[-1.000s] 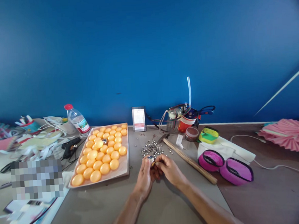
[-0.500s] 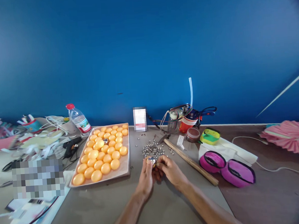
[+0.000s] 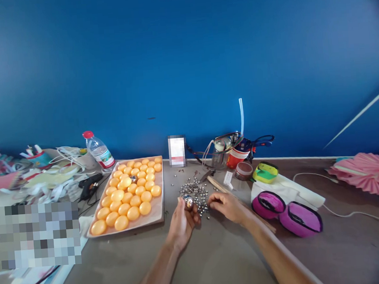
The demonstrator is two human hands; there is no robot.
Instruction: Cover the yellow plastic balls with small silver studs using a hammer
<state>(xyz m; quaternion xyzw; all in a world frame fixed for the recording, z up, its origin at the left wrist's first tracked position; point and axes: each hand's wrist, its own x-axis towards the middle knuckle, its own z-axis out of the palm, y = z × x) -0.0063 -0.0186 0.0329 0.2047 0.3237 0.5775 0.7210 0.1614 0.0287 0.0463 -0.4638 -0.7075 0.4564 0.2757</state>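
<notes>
My left hand (image 3: 181,224) holds a shiny silver-covered ball (image 3: 188,201) between thumb and fingers, just above the table. To its right, my right hand (image 3: 228,207) is at the edge of a pile of small silver beads or studs (image 3: 192,188). Its thumb and fingertips are pinched together, and whatever may be between them is too small to make out. Left of the hands stands a shallow tray (image 3: 159,215) with several orange balls (image 3: 133,213) in rows. Among them sits one silver-covered ball (image 3: 133,179).
A wooden stick (image 3: 256,217) lies right of my right hand, beside magenta mesh cuffs (image 3: 300,219). Behind are a round tub (image 3: 244,171), a glass jar (image 3: 221,155) and cables. A water bottle (image 3: 101,152) and a black glue gun (image 3: 90,185) are at the left, near clutter.
My right hand has moved away from the ball, rightward to the bead pile. My left hand still holds the ball, which now shows more of its silver surface.
</notes>
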